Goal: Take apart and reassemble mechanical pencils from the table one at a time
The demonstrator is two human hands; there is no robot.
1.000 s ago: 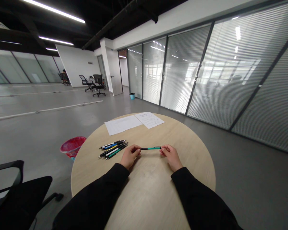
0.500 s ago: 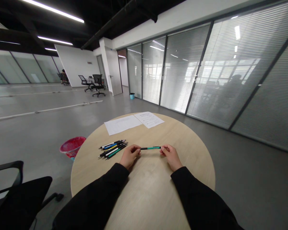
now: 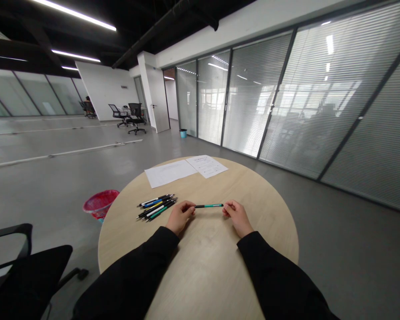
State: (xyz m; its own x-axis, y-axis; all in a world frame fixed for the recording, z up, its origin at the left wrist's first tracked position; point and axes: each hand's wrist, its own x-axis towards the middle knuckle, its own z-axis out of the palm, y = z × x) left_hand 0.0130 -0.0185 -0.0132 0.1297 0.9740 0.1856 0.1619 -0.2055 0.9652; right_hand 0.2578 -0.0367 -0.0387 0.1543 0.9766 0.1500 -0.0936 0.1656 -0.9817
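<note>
Between my two hands a green and black pen (image 3: pixel 209 206) lies level, just above or on the round wooden table (image 3: pixel 253 191). My left hand (image 3: pixel 182 216) pinches its black end. At the other end, the fingertips of my right hand (image 3: pixel 237 218) are closed on the tip. Left of my left hand is a pile of several pens (image 3: pixel 157 207) in black, white, blue, yellow and green. Two printed paper sheets, one on the left (image 3: pixel 170 173) and one on the right (image 3: pixel 207 166), lie at the table's far side.
A red bin (image 3: pixel 101 202) stands on the floor left of the table. Nearer, at the lower left, is a black chair (image 3: pixel 30 280). Farther off are more chairs (image 3: pixel 135 116), a small blue bin (image 3: pixel 183 133) and a glass wall with blinds.
The pen has turned slightly about its own length between my fingers, and its clip no longer shows on top. My hands have hardly moved.
</note>
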